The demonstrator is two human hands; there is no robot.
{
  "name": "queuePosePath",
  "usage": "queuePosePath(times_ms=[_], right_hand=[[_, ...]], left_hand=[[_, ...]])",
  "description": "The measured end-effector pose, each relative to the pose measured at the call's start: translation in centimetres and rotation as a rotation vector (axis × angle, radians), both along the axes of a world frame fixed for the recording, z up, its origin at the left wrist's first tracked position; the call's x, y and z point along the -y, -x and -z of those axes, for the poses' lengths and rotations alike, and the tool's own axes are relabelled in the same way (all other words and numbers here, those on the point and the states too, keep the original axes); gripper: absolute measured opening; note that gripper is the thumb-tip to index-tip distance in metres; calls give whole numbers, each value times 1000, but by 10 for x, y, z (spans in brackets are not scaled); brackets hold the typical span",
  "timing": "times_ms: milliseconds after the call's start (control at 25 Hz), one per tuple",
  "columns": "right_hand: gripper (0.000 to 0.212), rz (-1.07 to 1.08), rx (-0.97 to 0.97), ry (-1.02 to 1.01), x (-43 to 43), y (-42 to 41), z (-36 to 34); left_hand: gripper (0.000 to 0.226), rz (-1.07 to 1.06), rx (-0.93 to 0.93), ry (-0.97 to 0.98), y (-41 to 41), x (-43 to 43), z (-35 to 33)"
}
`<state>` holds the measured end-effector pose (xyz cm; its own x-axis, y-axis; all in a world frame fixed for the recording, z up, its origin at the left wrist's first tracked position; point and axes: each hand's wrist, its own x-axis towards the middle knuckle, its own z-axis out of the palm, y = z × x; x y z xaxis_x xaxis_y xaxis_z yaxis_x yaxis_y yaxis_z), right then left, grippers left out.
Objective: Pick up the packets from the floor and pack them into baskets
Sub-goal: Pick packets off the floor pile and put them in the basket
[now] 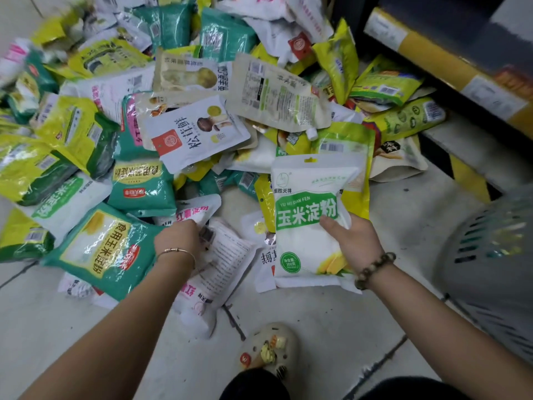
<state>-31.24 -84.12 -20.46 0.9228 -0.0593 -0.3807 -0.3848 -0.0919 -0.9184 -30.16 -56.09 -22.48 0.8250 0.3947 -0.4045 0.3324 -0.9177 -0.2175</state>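
A big heap of packets (161,116) in green, yellow and white covers the floor ahead of me. My right hand (356,241) holds a white packet with a green label (305,223) upright above the floor, thumb on its front and fingers behind. My left hand (178,239) reaches down onto a white packet with red lettering (213,272) lying at the near edge of the heap; its fingers curl onto the packet's top edge. A grey slotted basket (490,255) stands at the right, blurred.
Dark shelving with a yellow edge strip (450,62) runs along the right side. Light floor tiles (317,327) lie bare near me. My foot in a beige clog (269,349) stands at the bottom centre.
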Motion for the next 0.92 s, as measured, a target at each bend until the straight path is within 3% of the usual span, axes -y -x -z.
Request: queuePosePath(times_ms=[80, 160, 280, 360, 480, 560, 680, 920], right_hand=[[12, 31, 9, 11, 5, 1, -18], [16, 41, 12, 10, 10, 2, -37], [16, 43, 40, 13, 17, 4, -68], [24, 44, 86, 10, 18, 6, -93], [28, 83, 163, -4, 16, 13, -134], [17, 125, 183, -33, 14, 19, -164], [21, 192, 208, -55, 20, 27, -211], [14, 344, 298, -83, 60, 39, -283]], left_hand=[[16, -22, 123, 92, 4, -1, -20], [17, -160, 298, 336, 15, 5, -49], [20, -649, 563, 1098, 25, 30, -105], [22, -734, 607, 1429, 27, 39, -137], [35, -673, 571, 1716, 22, 38, -178], [15, -633, 524, 1886, 19, 36, -199], [62, -551, 381, 2088, 17, 43, -234], [93, -423, 76, 2238, 6, 107, -298]])
